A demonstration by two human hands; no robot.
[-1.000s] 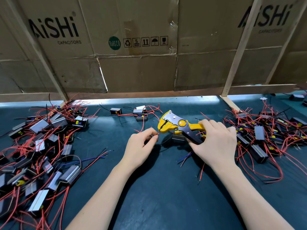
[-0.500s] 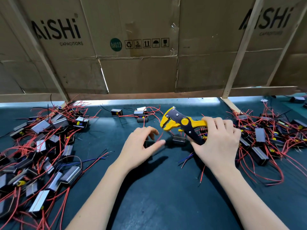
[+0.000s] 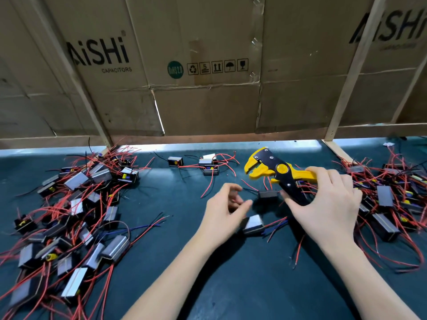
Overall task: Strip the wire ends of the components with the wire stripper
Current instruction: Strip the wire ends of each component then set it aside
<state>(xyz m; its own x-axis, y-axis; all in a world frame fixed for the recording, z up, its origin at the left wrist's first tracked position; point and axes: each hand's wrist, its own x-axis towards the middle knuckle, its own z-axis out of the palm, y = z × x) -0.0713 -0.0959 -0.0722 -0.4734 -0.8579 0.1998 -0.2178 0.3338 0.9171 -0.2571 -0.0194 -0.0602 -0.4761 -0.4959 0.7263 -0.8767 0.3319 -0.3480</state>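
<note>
Cardboard wall behind, dark green worktop (image 3: 231, 285) in front. Right hand (image 3: 328, 204) grips the yellow wire stripper (image 3: 275, 172) by its handles, lifted off the surface, jaws apart and pointing left with nothing between them. Left hand (image 3: 225, 209) hovers with fingers loosely curled, holding nothing; slightly blurred. Small black component (image 3: 268, 194) sits between the hands, just under the stripper, red leads fanning out. Another component (image 3: 254, 224) lies just below the left thumb. Big pile of components (image 3: 76, 215) far left, second pile (image 3: 388, 199) far right. Looks like between strips: next, left hand pinches a red lead and feeds its end into the jaws.
</note>
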